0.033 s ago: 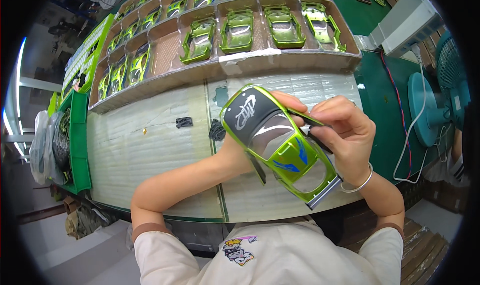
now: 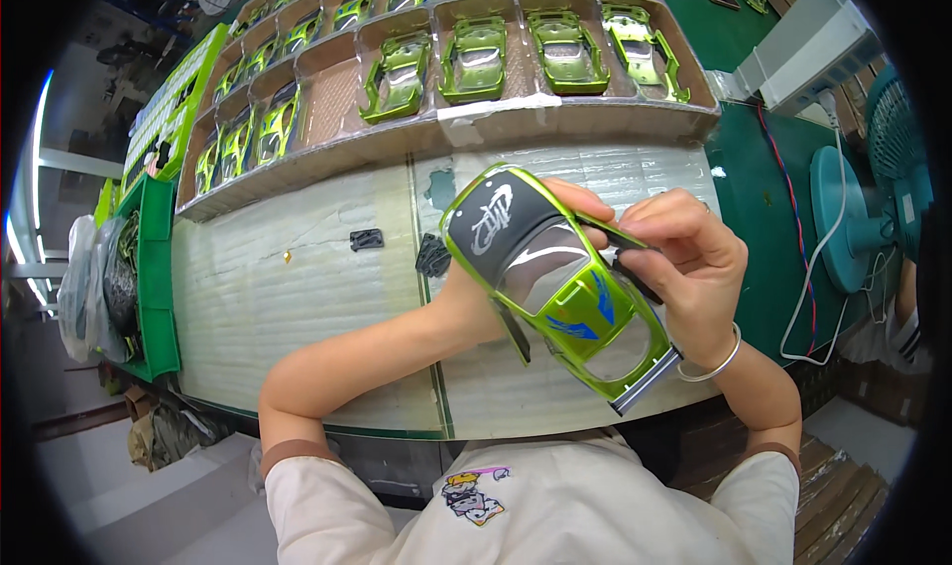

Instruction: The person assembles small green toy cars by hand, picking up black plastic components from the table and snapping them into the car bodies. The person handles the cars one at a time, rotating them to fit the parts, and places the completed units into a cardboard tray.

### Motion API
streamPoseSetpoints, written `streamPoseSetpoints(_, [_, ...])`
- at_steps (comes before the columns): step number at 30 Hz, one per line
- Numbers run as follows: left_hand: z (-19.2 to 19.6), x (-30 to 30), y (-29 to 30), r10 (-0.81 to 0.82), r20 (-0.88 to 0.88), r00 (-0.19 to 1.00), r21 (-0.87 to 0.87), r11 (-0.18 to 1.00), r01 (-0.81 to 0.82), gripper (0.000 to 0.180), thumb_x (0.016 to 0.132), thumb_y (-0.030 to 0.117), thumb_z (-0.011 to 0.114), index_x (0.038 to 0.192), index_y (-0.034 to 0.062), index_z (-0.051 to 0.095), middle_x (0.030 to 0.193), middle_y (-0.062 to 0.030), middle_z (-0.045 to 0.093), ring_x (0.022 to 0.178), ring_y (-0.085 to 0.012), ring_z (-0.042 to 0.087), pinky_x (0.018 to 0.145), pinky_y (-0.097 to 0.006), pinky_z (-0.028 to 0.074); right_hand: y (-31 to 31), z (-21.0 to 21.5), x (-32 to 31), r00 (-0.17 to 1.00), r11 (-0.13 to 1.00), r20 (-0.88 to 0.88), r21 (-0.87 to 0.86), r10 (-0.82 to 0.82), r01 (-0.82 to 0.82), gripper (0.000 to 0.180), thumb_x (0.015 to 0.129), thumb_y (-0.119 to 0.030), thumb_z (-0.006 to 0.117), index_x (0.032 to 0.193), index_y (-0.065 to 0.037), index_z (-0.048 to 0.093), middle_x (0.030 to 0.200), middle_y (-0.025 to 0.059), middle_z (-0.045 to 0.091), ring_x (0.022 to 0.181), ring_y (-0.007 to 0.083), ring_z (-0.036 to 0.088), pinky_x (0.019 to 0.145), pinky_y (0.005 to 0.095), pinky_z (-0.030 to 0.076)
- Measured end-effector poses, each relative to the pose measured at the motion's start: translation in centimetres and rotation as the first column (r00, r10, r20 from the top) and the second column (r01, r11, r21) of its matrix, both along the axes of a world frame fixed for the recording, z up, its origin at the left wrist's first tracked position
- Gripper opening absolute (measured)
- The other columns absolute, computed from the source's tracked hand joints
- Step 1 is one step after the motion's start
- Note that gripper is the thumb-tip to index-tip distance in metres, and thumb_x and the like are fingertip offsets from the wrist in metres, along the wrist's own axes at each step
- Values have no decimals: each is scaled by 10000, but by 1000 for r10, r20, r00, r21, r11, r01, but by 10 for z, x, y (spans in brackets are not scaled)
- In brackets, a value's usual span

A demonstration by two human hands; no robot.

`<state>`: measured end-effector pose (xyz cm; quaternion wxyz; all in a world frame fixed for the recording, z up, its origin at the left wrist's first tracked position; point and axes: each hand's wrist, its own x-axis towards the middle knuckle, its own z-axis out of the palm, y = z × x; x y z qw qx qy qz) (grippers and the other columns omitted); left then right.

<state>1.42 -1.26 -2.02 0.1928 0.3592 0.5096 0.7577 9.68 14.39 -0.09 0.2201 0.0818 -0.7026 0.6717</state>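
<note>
Nothing has visibly moved since the earlier frame: both hands and the shell sit where they did.

The left hand [image 2: 464, 305] is clamped on the green toy car shell [image 2: 555, 278] from beneath, its fingertips curling over the far edge. It holds the shell tilted above the near right part of the pale work table [image 2: 297, 307], nose toward the far left. The right hand [image 2: 694, 268], a silver bangle [image 2: 716, 365] on its wrist, pinches a slim black strip [image 2: 635, 258] between thumb and fingers and presses it against the right side of the shell, near the window opening.

The step in hand looks like fitting this strip along the shell's side. It seems partly seated, though the fingers hide the contact. The next move probably calls for a steady grip underneath and even pressure along the strip, so that it sits flush without flexing the thin shell.

Two small black parts [image 2: 366, 238] lie on the table to the left. Beyond them, a cardboard tray [image 2: 555, 119] of similar green shells runs along the far edge. A teal fan [image 2: 863, 228] stands at the right.
</note>
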Motion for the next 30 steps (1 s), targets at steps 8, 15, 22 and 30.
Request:
streamPoseSetpoints(8, [7, 0, -3, -10, 139, 990, -33, 999, 15, 176, 805, 69, 624, 964, 1, 593, 944, -81, 606, 862, -144, 596, 747, -251, 482, 1, -2, 0, 995, 986, 50, -144, 89, -81, 311, 701, 31, 700, 978, 28, 559, 987, 135, 556, 889, 188, 579, 794, 275, 479])
streamPoseSetpoints(15, [10, -9, -3, 332, 46, 942, 20, 943, -333, 227, 821, 40, 597, 1033, 9, 523, 1013, -88, 519, 901, -140, 576, 811, -256, 460, -4, 0, -4, 988, 985, -22, -79, 151, -152, 772, 594, -116, 826, 1197, -68, 345, 1255, 148, 368, 1123, 219, 450, 895, 350, 435])
streamPoseSetpoints(22, [21, -10, -4, 329, 19, 944, 168, 930, -327, 219, 853, 59, 574, 1038, 19, 463, 1062, -87, 452, 881, -179, 590, 791, -307, 508, -4, 3, -4, 943, 845, -304, 462, -134, 269, 674, 558, -220, 832, 1110, -101, 463, 1209, 166, 431, 1130, 324, 421, 917, 428, 382])
streamPoseSetpoints(30, [14, -7, 4, 471, -184, 863, 185, 879, -440, 215, 887, 142, 537, 1039, 58, 410, 1014, -94, 424, 894, -170, 545, 831, -401, 511, -22, 11, 7, 956, 751, -250, 598, -156, 279, 297, 497, -209, 804, 753, -176, 656, 1162, 79, 489, 1094, 294, 413, 915, 392, 349])
